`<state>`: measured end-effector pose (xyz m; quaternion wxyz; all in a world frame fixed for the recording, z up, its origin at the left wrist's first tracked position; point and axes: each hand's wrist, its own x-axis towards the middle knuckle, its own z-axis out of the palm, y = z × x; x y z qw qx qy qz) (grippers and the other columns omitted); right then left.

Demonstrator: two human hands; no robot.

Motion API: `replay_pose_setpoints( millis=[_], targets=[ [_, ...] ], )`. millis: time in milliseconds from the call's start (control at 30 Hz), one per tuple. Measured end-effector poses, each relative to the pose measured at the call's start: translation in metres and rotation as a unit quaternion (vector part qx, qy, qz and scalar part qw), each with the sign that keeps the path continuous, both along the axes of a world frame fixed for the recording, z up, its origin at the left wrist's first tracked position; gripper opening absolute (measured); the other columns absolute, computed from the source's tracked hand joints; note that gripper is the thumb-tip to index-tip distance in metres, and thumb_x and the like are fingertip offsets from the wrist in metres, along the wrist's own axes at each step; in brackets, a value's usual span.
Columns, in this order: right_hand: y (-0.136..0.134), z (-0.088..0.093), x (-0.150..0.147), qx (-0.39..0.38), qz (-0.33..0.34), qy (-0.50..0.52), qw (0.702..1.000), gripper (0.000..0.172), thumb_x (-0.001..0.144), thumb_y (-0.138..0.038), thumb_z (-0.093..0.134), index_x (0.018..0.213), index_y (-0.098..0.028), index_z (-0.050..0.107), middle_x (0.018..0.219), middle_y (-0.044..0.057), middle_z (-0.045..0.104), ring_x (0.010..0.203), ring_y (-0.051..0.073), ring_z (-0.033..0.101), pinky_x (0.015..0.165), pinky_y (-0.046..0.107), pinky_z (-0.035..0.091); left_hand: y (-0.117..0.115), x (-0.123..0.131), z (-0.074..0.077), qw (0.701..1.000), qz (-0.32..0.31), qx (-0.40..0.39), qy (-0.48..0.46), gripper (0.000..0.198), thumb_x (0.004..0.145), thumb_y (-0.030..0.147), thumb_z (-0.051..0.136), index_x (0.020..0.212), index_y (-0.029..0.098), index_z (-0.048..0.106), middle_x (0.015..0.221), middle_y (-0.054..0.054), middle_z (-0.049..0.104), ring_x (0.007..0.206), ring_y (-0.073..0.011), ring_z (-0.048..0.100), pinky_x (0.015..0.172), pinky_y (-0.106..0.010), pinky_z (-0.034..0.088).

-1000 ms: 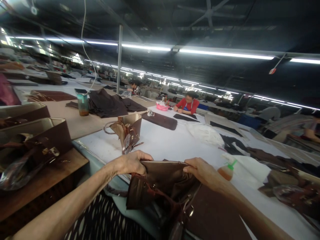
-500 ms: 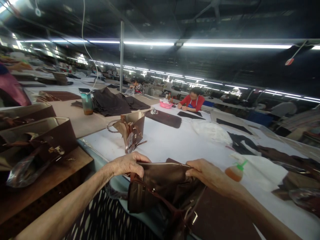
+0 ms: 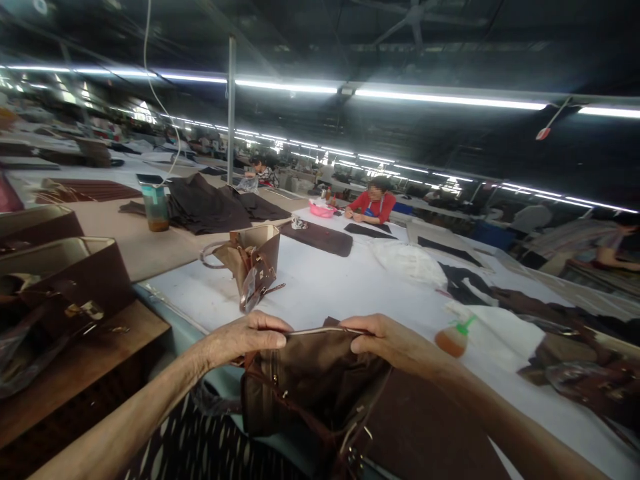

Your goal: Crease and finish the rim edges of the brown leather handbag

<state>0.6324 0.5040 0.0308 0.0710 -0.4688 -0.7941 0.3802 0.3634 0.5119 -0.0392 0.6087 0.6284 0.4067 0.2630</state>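
A brown handbag [image 3: 320, 380] lies tilted at the table's near edge, its mouth facing me and its brown lining showing. My left hand [image 3: 255, 335] pinches the rim at the left, thumb inside and fingers over the outer side. At the right of the same rim, my right hand [image 3: 375, 335] grips the edge between thumb and fingers. The rim is stretched between both hands. Metal fittings and a strap hang at the bag's front. Beyond my left hand, a second brown handbag [image 3: 265, 257] stands on the white table [image 3: 315, 287] with its top open.
More brown bags [image 3: 95, 280] stand on a wooden surface [image 3: 135, 327] at left. A glue bottle with green nozzle [image 3: 451, 339] stands at right beside white cloth [image 3: 505, 337]. A jar [image 3: 157, 207] and dark material [image 3: 210, 203] lie farther back. A person in red [image 3: 383, 205] sits across the table.
My view has turned slightly right, so the surroundings sit farther left. My right hand has come closer to the left one along the rim. Both hands keep their hold.
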Motion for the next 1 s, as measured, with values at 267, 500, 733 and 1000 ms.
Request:
replay_pose_setpoints(
  millis=[267,500,733,1000],
  targets=[
    [0.008,-0.005,0.001,-0.004,0.006,0.015,1.0,0.026,0.079,-0.027,0.045,0.093,-0.015,0.064,0.081,0.001,0.062,0.075,0.017,0.053,0.069,0.024,0.039,0.004,-0.005,0.012,0.998,-0.03,-0.009,0.047,0.046,0.069,0.044,0.061,0.104,0.014,0.063,0.064,0.001,0.054,0.045,-0.0057,0.035,0.039,-0.016,0.028],
    [0.006,-0.004,-0.001,0.023,0.01,0.012,1.0,0.024,0.082,-0.027,0.043,0.089,-0.016,0.063,0.078,0.0,0.06,0.072,0.015,0.051,0.065,0.023,0.037,-0.006,0.026,0.038,0.915,0.041,0.267,0.3,0.029,0.064,0.008,0.045,0.082,0.019,0.066,0.068,-0.002,0.058,0.067,-0.016,0.053,0.062,-0.023,0.039],
    [0.003,-0.011,0.003,0.051,0.004,0.016,0.999,0.024,0.083,-0.032,0.044,0.081,-0.015,0.06,0.072,-0.001,0.056,0.066,0.014,0.047,0.061,0.022,0.036,-0.021,0.067,0.03,0.844,0.019,0.421,0.332,0.051,0.057,-0.001,0.04,0.101,0.02,0.055,0.091,-0.004,0.059,0.084,-0.0194,0.052,0.071,-0.027,0.04],
    [0.003,-0.014,0.004,0.073,-0.011,0.018,0.997,0.022,0.082,-0.031,0.045,0.077,-0.015,0.059,0.066,-0.002,0.052,0.063,0.012,0.043,0.056,0.021,0.032,-0.016,0.067,0.023,0.871,0.034,0.407,0.271,0.034,0.07,0.014,0.047,0.101,0.021,0.059,0.089,-0.004,0.062,0.083,-0.0201,0.055,0.075,-0.029,0.038]
  ],
)
